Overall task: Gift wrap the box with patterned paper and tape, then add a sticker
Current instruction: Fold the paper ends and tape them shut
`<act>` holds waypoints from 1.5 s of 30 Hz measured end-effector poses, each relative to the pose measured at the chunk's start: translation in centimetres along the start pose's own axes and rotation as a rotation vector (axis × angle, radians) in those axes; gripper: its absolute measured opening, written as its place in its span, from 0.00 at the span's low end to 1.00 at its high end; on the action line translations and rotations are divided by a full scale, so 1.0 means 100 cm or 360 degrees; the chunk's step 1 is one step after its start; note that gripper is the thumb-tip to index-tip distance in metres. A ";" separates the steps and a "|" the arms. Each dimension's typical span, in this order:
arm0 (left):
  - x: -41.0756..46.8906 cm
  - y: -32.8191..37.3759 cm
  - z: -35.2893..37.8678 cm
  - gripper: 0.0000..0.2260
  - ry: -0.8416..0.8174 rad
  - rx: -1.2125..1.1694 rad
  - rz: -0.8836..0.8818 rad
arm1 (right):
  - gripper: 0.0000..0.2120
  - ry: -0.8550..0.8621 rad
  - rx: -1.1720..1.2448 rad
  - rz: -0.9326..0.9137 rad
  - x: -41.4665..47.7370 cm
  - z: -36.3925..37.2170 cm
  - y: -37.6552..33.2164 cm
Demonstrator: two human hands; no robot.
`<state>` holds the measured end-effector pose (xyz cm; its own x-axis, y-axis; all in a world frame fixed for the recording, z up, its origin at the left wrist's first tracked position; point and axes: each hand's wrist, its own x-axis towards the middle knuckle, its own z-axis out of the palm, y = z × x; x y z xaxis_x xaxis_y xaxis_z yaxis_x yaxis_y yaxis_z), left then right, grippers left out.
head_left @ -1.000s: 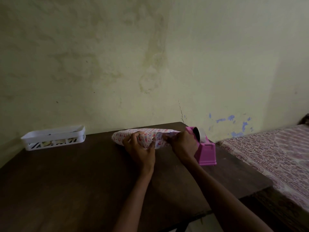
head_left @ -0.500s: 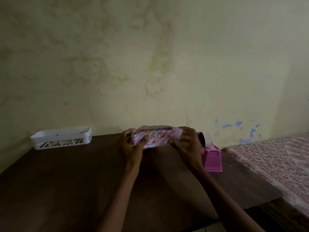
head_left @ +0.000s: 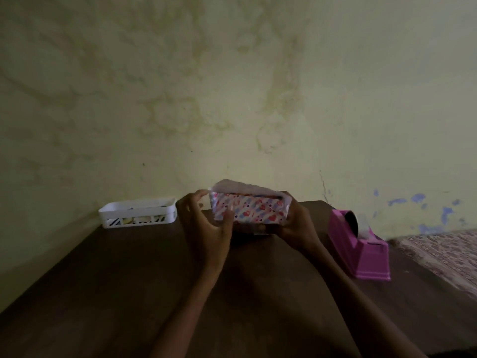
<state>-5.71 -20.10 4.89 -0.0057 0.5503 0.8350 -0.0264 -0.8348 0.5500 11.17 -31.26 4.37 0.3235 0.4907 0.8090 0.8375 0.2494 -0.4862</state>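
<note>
Head view: box (head_left: 251, 210) now raised off desk (head_left: 129, 280), left hand (head_left: 204, 223), right hand (head_left: 296, 223) gripping its ends; paper flap (head_left: 242, 187) loose on top, needs taping.

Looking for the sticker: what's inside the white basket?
Through the slots of the white basket, pale and dark shapes show; its wall hides the rest. No sticker identifiable.

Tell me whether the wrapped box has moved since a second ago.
Yes. The wrapped box has shifted left: it lay against the pink tape dispenser, and now sits clear of it, nearer the white basket.
</note>
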 end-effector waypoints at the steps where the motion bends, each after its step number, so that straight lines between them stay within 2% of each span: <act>1: -0.004 0.000 -0.001 0.22 0.0000 0.0125 0.0272 | 0.26 0.0016 0.0004 0.0006 0.001 0.003 0.001; 2: -0.008 -0.001 -0.001 0.18 -0.0078 0.0206 0.0482 | 0.26 0.0032 0.0016 0.0010 0.001 0.005 0.001; 4: -0.013 -0.003 0.006 0.14 -0.0361 0.0328 0.0716 | 0.24 0.0081 0.0037 0.0014 -0.001 0.010 0.004; 6: -0.016 -0.005 0.016 0.16 -0.0544 0.0451 0.0729 | 0.23 0.0161 0.0066 -0.0003 -0.005 0.015 0.006; 9: -0.013 -0.005 0.025 0.20 -0.0639 0.0471 0.0607 | 0.26 0.0286 0.0119 -0.0036 -0.012 0.019 0.012; 11: -0.010 -0.006 0.027 0.19 -0.0673 0.0462 0.0634 | 0.26 0.0323 0.0133 -0.0035 -0.015 0.019 0.017; 18: -0.015 -0.011 0.030 0.13 -0.0693 0.0480 0.0750 | 0.25 0.0186 0.0110 -0.0044 -0.016 0.014 0.023; 28: -0.020 -0.015 0.028 0.11 -0.0665 0.0587 0.0915 | 0.26 0.0163 0.0106 -0.0009 -0.020 0.015 0.028; 31: -0.021 -0.017 0.028 0.12 -0.0656 0.0541 0.0824 | 0.27 0.0154 0.0109 0.0025 -0.021 0.016 0.028; 36: -0.021 -0.016 0.028 0.09 -0.0598 0.0256 0.0460 | 0.28 0.0157 0.0057 0.0043 -0.022 0.016 0.026; 41: -0.021 -0.025 0.025 0.16 -0.0724 0.0316 0.0455 | 0.28 0.0155 0.0051 0.0000 -0.023 0.014 0.023; 45: -0.017 -0.020 0.026 0.20 -0.0712 0.0361 0.0498 | 0.29 0.0130 0.0053 -0.0018 -0.023 0.014 0.024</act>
<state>-3.00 -19.39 2.40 0.4449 0.2568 0.8580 0.1231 -0.9664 0.2255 11.79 -30.62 0.86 0.3503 0.4181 0.8381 0.8266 0.2828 -0.4866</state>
